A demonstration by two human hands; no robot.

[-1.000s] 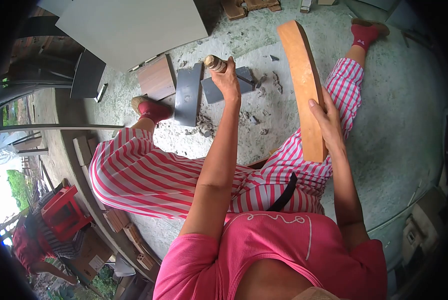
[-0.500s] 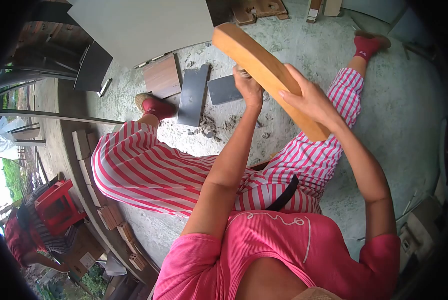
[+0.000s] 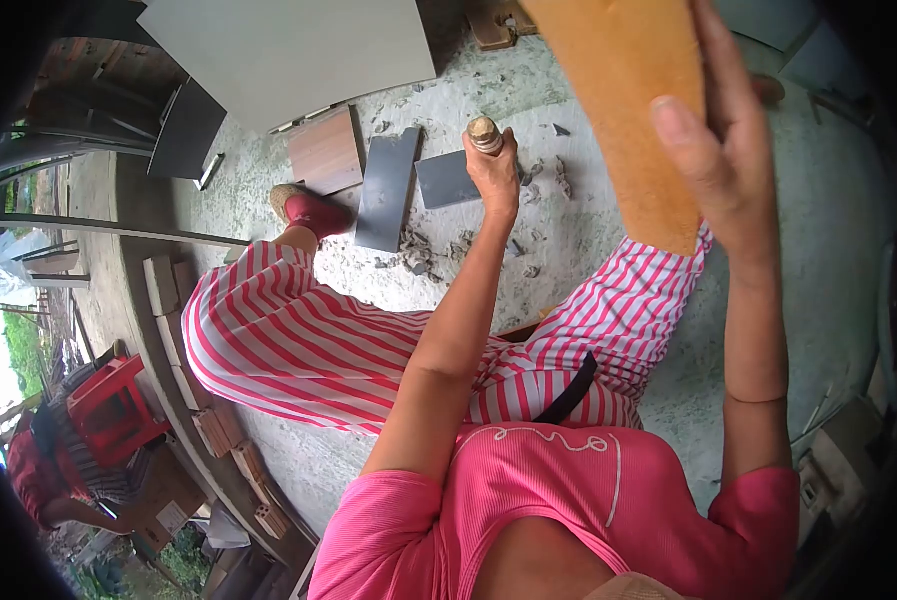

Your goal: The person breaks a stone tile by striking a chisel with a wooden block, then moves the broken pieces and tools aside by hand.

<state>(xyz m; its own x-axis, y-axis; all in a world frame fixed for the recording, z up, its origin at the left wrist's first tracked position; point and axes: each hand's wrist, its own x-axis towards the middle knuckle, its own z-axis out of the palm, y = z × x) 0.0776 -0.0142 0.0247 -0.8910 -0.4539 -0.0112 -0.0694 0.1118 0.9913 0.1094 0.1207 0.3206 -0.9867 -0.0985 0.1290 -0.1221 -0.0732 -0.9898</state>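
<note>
My right hand (image 3: 723,150) grips a tan, smooth, curved piece of wood (image 3: 628,120) by its right edge, thumb on the broad face. The wood is raised close to the camera, and its top runs out of view. My left hand (image 3: 493,172) is closed around a short round wooden handle (image 3: 484,134) with ring-like bands at its end; the rest of that tool is hidden in the fist. Below the left hand, dark grey tile pieces (image 3: 386,190) lie on the floor among grey broken scraps (image 3: 418,255).
A brown wood-grain tile (image 3: 326,152) and a large pale panel (image 3: 288,60) are at the upper left. My striped legs (image 3: 298,345) spread either side of the work area. Another person (image 3: 43,470) bends near a red plastic stool (image 3: 118,412) beyond a low ledge with bricks (image 3: 218,432).
The wood has moved up and right, nearer the camera, and turned to show its broad face. My left hand has come away from it, lower, with the round handle now visible.
</note>
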